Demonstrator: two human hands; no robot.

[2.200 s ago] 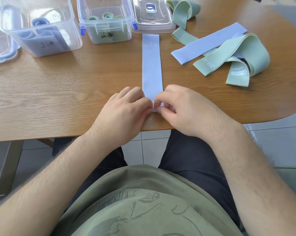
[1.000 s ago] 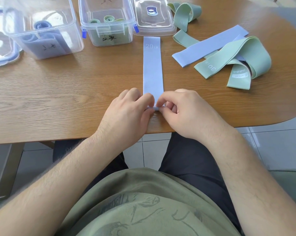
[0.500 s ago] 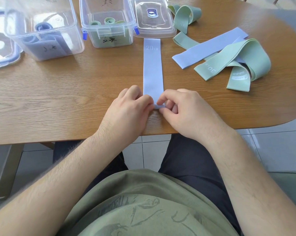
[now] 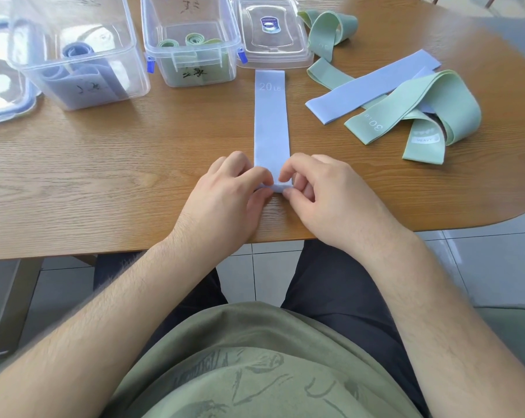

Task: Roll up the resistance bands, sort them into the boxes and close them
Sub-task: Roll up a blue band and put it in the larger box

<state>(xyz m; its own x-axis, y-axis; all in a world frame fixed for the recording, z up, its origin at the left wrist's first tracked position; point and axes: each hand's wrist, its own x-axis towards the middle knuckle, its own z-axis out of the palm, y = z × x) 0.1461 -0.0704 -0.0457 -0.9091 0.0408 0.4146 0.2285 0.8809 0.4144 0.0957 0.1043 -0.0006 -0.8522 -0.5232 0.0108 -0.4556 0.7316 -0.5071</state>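
Both hands on the near end of the 20 LB band (image 4: 270, 122): left hand (image 4: 225, 194) and right hand (image 4: 324, 194) each pinch the small rolled start between thumb and curled fingers, one per side. Rest of the band lies flat and straight on the table (image 4: 104, 176), running away from the person, far end just short of the lid (image 4: 271, 31). Roll sits near the table's front edge; wrists overhang it. Bare wood left of the band, between hands and boxes. Right side is tighter: a flat blue band (image 4: 372, 86) crossed with a looped 30 LB green band (image 4: 421, 110), and another green band (image 4: 330, 28) curled further back beside the lid, all near the rounded right edge. Left box (image 4: 74, 55) open, blue rolls inside. Middle box (image 4: 191, 49) open, green rolls inside, blue clips on its sides. Lid lies flat just right of the middle box. Second lid (image 4: 1, 95) at the far left, partly out of frame
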